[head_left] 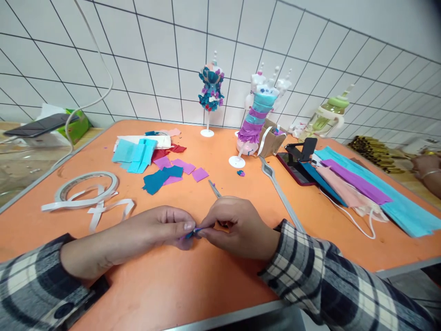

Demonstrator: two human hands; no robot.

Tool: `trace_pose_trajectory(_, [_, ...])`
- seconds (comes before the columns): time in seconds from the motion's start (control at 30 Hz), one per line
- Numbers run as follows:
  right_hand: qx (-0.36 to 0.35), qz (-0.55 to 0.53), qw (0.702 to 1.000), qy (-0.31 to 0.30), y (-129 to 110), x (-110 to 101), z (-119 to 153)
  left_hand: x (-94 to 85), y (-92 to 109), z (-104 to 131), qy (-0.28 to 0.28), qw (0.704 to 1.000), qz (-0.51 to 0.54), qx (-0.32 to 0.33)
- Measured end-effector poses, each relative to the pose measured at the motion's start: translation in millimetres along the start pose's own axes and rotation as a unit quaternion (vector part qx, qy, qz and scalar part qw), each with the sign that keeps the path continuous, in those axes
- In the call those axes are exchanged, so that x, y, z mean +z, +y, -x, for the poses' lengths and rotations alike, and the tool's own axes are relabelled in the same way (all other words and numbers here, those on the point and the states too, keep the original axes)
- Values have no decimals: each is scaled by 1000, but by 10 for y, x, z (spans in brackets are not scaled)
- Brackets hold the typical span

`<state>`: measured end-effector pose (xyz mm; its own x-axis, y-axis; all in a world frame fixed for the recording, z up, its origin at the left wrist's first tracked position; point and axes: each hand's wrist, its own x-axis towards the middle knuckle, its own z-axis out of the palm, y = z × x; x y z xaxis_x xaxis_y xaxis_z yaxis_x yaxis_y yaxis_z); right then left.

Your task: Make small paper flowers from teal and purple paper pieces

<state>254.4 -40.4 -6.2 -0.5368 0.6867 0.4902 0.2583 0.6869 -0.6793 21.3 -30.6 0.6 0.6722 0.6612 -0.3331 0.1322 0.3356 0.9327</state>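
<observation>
Between the fingertips of both hands is a small piece of purple and blue crepe paper (186, 243), pinched and partly hidden. My left hand (161, 227) is closed on it from the left, thumb on top. From the right, my right hand (237, 225) pinches its end between thumb and forefinger. Scissors (214, 188) lie just beyond my right hand, mostly covered by it. Past them sits a tiny blue and purple paper bit (240, 173). Teal paper pieces (158, 180) and purple paper squares (200, 174) are scattered beyond my left hand.
A roll of white tape (112, 184) with loose strips lies left. Small dress forms stand at the back, one in blue ruffles (211, 89), one in purple and turquoise bands (253, 122). Right are a phone (292, 168), long paper strips (379, 193) and a bottle (327, 117). Another person's hand (427, 168) shows far right.
</observation>
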Motion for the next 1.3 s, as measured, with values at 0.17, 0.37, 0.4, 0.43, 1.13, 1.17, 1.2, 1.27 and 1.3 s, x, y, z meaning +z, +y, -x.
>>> trace_pose_trajectory(0.17, [84, -30, 990, 113, -63, 15, -8, -13, -96, -83, 106, 986, 125, 32])
trace_pose_trajectory(0.37, [265, -170, 926, 207, -10, 262, -52, 186, -158, -163, 243, 956, 99, 130])
trace_pose_trajectory(0.4, [271, -177, 922, 213, 2, 308, -62, 217, -153, -172, 249, 948, 135, 143])
trace_pose_trajectory(0.43, [276, -183, 919, 215, 11, 353, -72, 241, -147, -181, 257, 939, 167, 154])
trace_pose_trajectory(1.13, [252, 404, 855, -207, -24, -265, -109, -116, 89, 42, 192, 964, 174, 53])
trace_pose_trajectory(1.17, [252, 406, 854, -206, -44, -255, -101, -125, 77, 37, 193, 963, 186, 33])
trace_pose_trajectory(1.2, [254, 407, 853, -205, -61, -246, -92, -134, 67, 32, 196, 961, 197, 18])
trace_pose_trajectory(1.27, [265, 404, 851, -207, -79, -232, -74, -152, 58, 26, 200, 955, 220, 3])
trace_pose_trajectory(1.3, [273, 401, 849, -210, -82, -226, -67, -159, 58, 23, 200, 952, 230, 0])
